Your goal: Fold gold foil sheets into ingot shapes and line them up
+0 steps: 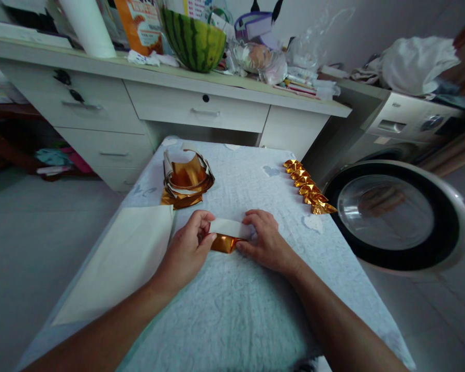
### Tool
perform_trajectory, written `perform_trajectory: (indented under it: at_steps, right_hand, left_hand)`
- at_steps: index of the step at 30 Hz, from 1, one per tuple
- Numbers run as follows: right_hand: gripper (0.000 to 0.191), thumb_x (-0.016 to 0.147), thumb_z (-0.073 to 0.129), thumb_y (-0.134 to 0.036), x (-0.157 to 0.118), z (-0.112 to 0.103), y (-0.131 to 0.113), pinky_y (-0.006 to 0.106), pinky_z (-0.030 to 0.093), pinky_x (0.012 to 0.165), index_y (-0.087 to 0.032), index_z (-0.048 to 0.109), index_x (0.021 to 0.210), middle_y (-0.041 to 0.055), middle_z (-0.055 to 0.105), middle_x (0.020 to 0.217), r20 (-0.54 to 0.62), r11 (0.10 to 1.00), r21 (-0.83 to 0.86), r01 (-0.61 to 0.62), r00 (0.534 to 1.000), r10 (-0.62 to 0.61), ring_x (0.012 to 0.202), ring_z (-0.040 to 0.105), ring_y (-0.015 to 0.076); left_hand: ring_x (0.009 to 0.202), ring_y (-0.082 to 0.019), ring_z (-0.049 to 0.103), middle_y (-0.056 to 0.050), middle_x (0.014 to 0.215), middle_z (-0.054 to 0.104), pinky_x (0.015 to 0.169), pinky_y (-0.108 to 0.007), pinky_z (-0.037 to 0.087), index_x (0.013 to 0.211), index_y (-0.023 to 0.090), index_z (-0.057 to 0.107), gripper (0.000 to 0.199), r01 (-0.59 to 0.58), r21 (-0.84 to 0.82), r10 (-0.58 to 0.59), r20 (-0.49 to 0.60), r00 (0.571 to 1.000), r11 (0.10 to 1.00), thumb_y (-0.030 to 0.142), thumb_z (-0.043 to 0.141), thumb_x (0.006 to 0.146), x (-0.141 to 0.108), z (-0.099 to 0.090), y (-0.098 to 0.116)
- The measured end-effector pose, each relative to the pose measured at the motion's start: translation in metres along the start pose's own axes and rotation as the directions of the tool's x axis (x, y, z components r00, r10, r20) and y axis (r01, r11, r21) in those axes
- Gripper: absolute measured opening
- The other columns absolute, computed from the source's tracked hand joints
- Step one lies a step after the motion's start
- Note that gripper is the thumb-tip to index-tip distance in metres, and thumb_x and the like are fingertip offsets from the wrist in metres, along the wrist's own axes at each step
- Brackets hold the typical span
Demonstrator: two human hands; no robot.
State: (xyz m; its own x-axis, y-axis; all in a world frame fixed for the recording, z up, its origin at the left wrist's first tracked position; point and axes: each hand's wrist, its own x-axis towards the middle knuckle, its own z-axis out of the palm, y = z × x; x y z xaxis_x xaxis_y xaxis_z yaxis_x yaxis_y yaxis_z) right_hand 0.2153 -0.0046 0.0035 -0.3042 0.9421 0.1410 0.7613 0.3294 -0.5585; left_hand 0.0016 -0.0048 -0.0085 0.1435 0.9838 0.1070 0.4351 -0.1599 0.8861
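Blue cloth (232,315), L fingers (206,241) clamped on gold-foil paper (223,243), R fingers (257,221) prob. too

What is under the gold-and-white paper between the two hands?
Pale patterned cloth shows around the paper; what lies directly beneath is covered and cannot be seen.

Cloth (232,305): cool, diffuse light; soft shadow beside right forearm (333,310).
Held foil (222,244): small bright glints.
Desk recess (209,135): dim.
Washer door (399,214): stretched, wide-angle distortion; right edge slightly soft.
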Motion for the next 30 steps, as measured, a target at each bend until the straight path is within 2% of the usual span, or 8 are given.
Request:
perform_trajectory:
  at_steps: [3, 6, 10, 12, 15, 19, 24, 30]
  right_hand:
    - [0.052, 0.077, 0.070, -0.033, 0.000, -0.001, 0.005, 0.045, 0.039, 0.100, -0.021, 0.048, 0.122, 0.0104, 0.055, 0.124, -0.070, 0.991, 0.125, -0.050, 0.996, 0.059, 0.118, 0.048, 0.0264]
    - [0.065, 0.078, 0.070, -0.039, 0.002, 0.002, 0.007, 0.042, 0.044, 0.095, -0.021, 0.037, 0.131, 0.0104, 0.057, 0.121, -0.084, 0.926, 0.363, -0.104, 0.986, 0.144, 0.111, 0.055, 0.0241]
    - [0.068, 0.079, 0.069, -0.041, 0.005, 0.006, 0.003, 0.032, 0.050, 0.072, -0.024, 0.029, 0.131, 0.0029, 0.065, 0.096, 0.074, 0.631, 0.753, -0.186, 0.977, 0.200, 0.083, 0.063, 0.0181]
    - [0.067, 0.077, 0.071, -0.039, 0.006, 0.007, 0.000, 0.029, 0.048, 0.065, -0.025, 0.029, 0.128, -0.0013, 0.066, 0.084, 0.146, 0.494, 0.838, -0.230, 0.968, 0.204, 0.072, 0.064, 0.0163]
    - [0.064, 0.075, 0.073, -0.038, 0.006, 0.007, -0.004, 0.023, 0.042, 0.052, -0.027, 0.031, 0.122, -0.0056, 0.065, 0.074, 0.206, 0.409, 0.868, -0.282, 0.953, 0.221, 0.056, 0.059, 0.0131]
    - [0.058, 0.076, 0.070, -0.035, 0.007, 0.006, -0.005, 0.020, 0.037, 0.048, -0.027, 0.029, 0.115, -0.0084, 0.063, 0.069, 0.164, 0.402, 0.880, -0.253, 0.956, 0.241, 0.051, 0.053, 0.0104]
    - [0.048, 0.080, 0.063, -0.031, 0.008, 0.008, -0.001, 0.023, 0.041, 0.056, -0.028, 0.026, 0.110, -0.0089, 0.060, 0.073, 0.080, 0.442, 0.879, -0.181, 0.968, 0.237, 0.060, 0.057, 0.0115]
    - [0.037, 0.085, 0.060, -0.033, 0.007, 0.014, 0.006, 0.022, 0.039, 0.055, -0.027, 0.029, 0.106, -0.0075, 0.059, 0.073, 0.053, 0.504, 0.850, -0.152, 0.977, 0.206, 0.059, 0.054, 0.0115]
  left_hand:
    - [0.074, -0.013, 0.058, 0.003, 0.083, 0.056, 0.066, -0.026, 0.046, 0.108, 0.024, 0.046, 0.024, 0.034, -0.178, -0.033, 0.005, 0.999, 0.983, 0.023, 0.052, 0.085, 0.001, 0.001, 0.000]
    - [0.076, -0.013, 0.058, 0.003, 0.086, 0.056, 0.067, -0.026, 0.047, 0.107, 0.024, 0.044, 0.025, 0.069, -0.318, -0.072, 0.002, 0.997, 0.946, 0.023, 0.053, 0.083, 0.002, 0.003, 0.002]
    - [0.080, -0.014, 0.059, 0.002, 0.088, 0.057, 0.069, -0.027, 0.048, 0.101, 0.024, 0.043, 0.022, 0.101, -0.400, -0.104, 0.013, 0.994, 0.911, 0.023, 0.055, 0.082, 0.001, 0.005, 0.006]
    - [0.079, -0.013, 0.058, 0.003, 0.086, 0.056, 0.068, -0.026, 0.047, 0.097, 0.024, 0.043, 0.020, 0.100, -0.406, -0.104, 0.013, 0.995, 0.909, 0.023, 0.056, 0.082, -0.001, 0.006, 0.007]
    - [0.075, -0.012, 0.056, 0.004, 0.083, 0.053, 0.065, -0.025, 0.046, 0.096, 0.024, 0.044, 0.019, 0.090, -0.381, -0.088, 0.024, 0.996, 0.920, 0.023, 0.057, 0.083, -0.002, 0.007, 0.007]
    - [0.075, -0.012, 0.056, 0.003, 0.085, 0.051, 0.064, -0.024, 0.047, 0.107, 0.024, 0.047, 0.023, 0.050, -0.293, -0.044, 0.026, 0.999, 0.955, 0.022, 0.055, 0.086, -0.005, 0.006, 0.008]
    - [0.088, -0.012, 0.060, -0.004, 0.119, 0.047, 0.075, -0.030, 0.054, 0.115, 0.026, 0.051, 0.035, -0.107, -0.096, 0.107, -0.011, 0.994, 0.990, 0.011, 0.049, 0.084, -0.007, 0.003, 0.011]
    - [0.099, -0.014, 0.059, -0.005, 0.134, 0.037, 0.092, -0.035, 0.054, 0.111, 0.024, 0.054, 0.042, -0.388, 0.227, 0.383, 0.069, 0.921, 0.893, -0.002, 0.050, 0.078, -0.012, 0.003, 0.010]
